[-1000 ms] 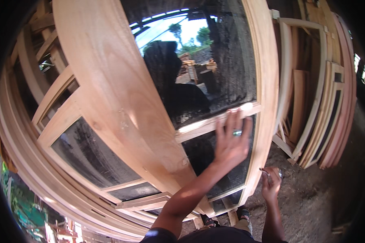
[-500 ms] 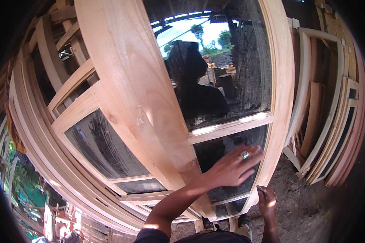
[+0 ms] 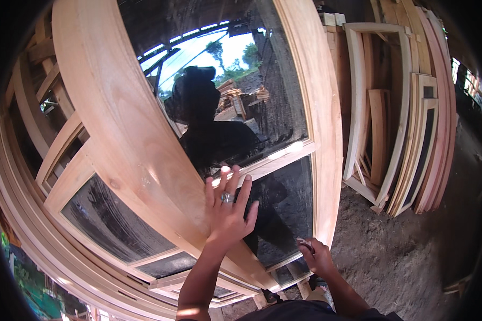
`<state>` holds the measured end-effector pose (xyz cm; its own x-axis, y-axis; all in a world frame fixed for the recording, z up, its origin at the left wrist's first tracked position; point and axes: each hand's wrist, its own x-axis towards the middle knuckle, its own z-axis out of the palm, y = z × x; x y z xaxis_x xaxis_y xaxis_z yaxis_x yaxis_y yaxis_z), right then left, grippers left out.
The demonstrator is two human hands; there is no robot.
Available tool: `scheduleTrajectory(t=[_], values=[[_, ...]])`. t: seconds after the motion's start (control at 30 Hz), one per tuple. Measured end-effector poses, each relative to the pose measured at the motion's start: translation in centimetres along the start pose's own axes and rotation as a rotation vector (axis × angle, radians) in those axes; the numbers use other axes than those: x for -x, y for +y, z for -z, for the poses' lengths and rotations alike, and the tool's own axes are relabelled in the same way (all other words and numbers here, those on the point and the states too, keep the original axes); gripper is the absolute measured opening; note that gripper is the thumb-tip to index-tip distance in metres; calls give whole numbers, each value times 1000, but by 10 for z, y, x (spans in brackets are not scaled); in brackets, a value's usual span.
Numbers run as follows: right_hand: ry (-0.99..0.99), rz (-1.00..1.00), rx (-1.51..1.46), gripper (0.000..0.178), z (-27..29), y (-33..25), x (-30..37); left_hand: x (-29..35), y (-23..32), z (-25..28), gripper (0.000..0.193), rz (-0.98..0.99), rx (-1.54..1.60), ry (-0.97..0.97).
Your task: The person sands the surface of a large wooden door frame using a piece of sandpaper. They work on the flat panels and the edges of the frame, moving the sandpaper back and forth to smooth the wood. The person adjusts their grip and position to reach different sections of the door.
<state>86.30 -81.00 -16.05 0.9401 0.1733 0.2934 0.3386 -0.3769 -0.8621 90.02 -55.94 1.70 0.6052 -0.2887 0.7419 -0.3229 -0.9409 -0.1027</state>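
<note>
A tall wooden window frame (image 3: 326, 134) with dark glass panes leans in front of me. My left hand (image 3: 229, 211), with a ring on one finger, lies with its fingers spread at the joint of the wide stile (image 3: 134, 155) and the crossbar (image 3: 268, 159). My right hand (image 3: 319, 260) is closed at the lower right of the lower pane (image 3: 281, 206). A small dark and whitish thing shows at its fingertips; its kind cannot be made out. The large upper pane (image 3: 276, 96) reflects a dark silhouette and trees.
Another glazed frame (image 3: 120, 224) stands behind on the left, beside several stacked wooden frames (image 3: 32, 208). At the right, more frames (image 3: 353, 101) and boards (image 3: 439, 123) lean upright over the dirt floor (image 3: 369, 251).
My left hand has moved left from over the lower pane onto the stile and crossbar. My right hand has come up to the lower pane's corner. The view has swung rightward.
</note>
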Motion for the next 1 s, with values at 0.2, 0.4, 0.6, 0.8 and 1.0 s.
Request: scheduleTrajectory(t=[0.2, 0.4, 0.6, 0.8, 1.0], values=[[108, 59, -2, 17, 4, 4, -3, 23, -9, -4, 61, -169, 279, 104], [347, 264, 10, 16, 53, -56, -100, 45, -38, -20, 65, 198, -46, 361], [596, 517, 193, 27, 81, -131, -214, 54, -39, -29, 64, 199, -203, 280], [682, 493, 321, 21, 88, -154, -242, 59, -42, -33, 61, 175, -190, 285], [756, 598, 371, 20, 76, -151, -246, 62, -42, -34, 58, 198, -187, 275]])
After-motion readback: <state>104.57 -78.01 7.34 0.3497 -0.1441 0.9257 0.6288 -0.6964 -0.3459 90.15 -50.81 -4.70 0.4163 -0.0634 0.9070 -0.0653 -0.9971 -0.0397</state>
